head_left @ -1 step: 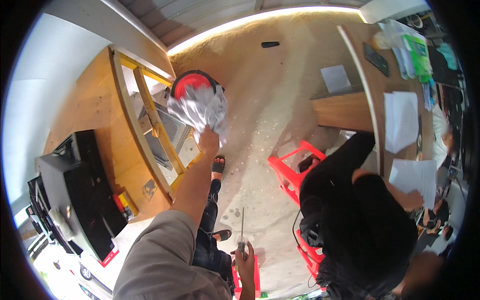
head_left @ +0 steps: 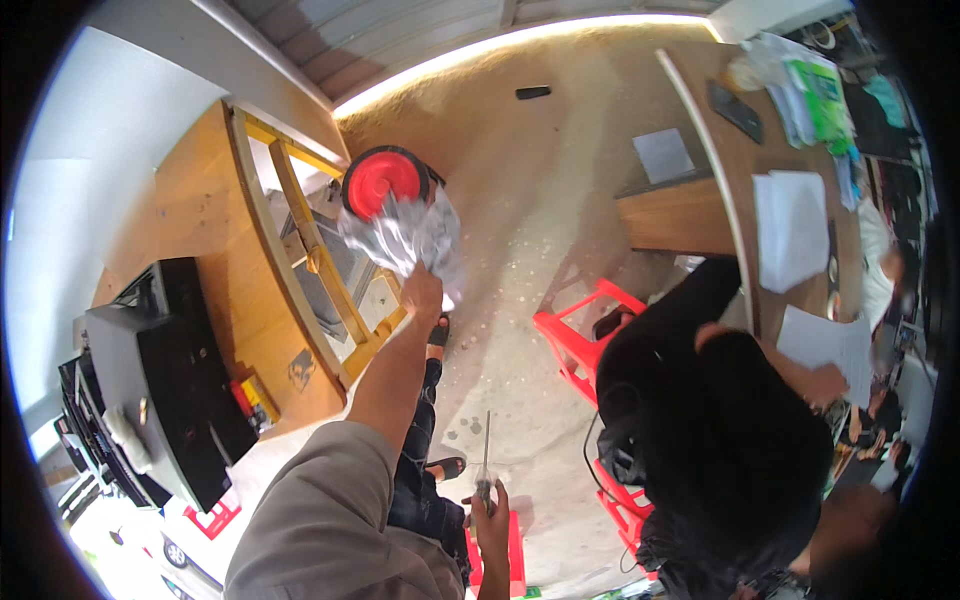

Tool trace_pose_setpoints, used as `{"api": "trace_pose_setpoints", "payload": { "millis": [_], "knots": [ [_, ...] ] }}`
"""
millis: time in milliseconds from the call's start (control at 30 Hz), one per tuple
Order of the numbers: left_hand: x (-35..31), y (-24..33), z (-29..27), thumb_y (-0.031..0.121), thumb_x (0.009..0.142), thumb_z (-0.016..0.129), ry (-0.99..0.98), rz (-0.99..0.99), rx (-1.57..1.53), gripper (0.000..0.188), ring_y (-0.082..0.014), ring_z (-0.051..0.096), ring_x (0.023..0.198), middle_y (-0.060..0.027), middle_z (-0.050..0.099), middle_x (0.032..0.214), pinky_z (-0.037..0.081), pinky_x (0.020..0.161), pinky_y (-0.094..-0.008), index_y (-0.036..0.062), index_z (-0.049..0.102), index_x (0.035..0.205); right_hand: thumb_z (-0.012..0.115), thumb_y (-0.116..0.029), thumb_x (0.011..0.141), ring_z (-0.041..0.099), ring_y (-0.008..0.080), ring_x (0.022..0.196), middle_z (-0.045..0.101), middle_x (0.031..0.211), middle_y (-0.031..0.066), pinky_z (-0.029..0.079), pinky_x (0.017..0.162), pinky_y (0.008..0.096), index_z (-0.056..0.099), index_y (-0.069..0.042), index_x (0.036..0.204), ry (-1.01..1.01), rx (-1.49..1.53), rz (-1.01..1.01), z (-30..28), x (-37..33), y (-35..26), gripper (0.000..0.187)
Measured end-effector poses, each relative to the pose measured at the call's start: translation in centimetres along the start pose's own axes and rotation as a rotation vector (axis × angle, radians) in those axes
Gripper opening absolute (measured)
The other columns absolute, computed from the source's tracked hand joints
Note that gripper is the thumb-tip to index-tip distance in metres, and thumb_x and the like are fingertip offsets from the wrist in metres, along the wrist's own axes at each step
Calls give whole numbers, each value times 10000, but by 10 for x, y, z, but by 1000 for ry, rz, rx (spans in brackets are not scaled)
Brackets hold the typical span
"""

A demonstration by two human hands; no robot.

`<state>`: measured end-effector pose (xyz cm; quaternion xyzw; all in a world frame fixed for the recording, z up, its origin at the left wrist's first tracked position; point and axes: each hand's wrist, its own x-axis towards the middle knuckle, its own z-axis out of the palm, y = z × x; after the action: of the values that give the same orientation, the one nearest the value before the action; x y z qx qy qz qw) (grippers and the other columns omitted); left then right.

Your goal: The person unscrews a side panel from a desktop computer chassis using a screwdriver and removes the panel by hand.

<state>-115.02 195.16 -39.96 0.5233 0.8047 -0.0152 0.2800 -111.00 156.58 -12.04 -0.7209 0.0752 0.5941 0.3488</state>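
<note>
My left hand [head_left: 422, 290], at the end of a stretched-out arm, is closed on a crumpled whitish plastic bag [head_left: 405, 238], blurred by motion. The bag hangs across the near side of a round red thing with a black rim [head_left: 384, 180], which looks like a bin. Lower down, my right hand [head_left: 488, 515] is wrapped around the handle of a screwdriver [head_left: 487, 450]. Its long thin shaft points away from me, and the fingers partly cover the handle.
On the left stand a yellow-brown wooden table [head_left: 215, 215] and a black boxy appliance [head_left: 165, 385]. A person in black [head_left: 710, 440] works at a desk [head_left: 742, 200] on the right, beside a red stool [head_left: 575, 340]. Another red stool [head_left: 515, 560] stands by my right hand.
My left hand and the bag have shifted slightly toward me, uncovering more of the round red thing. The right hand keeps its hold on the screwdriver.
</note>
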Motion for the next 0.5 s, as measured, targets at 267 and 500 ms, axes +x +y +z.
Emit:
{"api": "trace_pose_setpoints", "payload": {
  "millis": [267, 500],
  "knots": [
    [-331, -86, -56, 409, 912, 589, -564, 507, 113, 464, -388, 670, 983, -263, 684, 1022, 515, 875, -431, -36, 679, 1006, 683, -232, 923, 592, 136, 548, 633, 762, 77, 496, 456, 285, 648, -14, 994, 134, 632, -60, -99, -78, 178, 232],
    [-642, -168, -59, 45, 942, 560, -1526, 453, -7, 377, -160, 640, 992, -58, 661, 1140, 511, 862, -333, -11, 538, 1314, 700, -349, 903, 474, 238, 1267, 559, 1301, 81, 477, 919, 559, 507, -85, 1298, 231, 1379, -224, -220, -203, 304, 513]
  ]
}}
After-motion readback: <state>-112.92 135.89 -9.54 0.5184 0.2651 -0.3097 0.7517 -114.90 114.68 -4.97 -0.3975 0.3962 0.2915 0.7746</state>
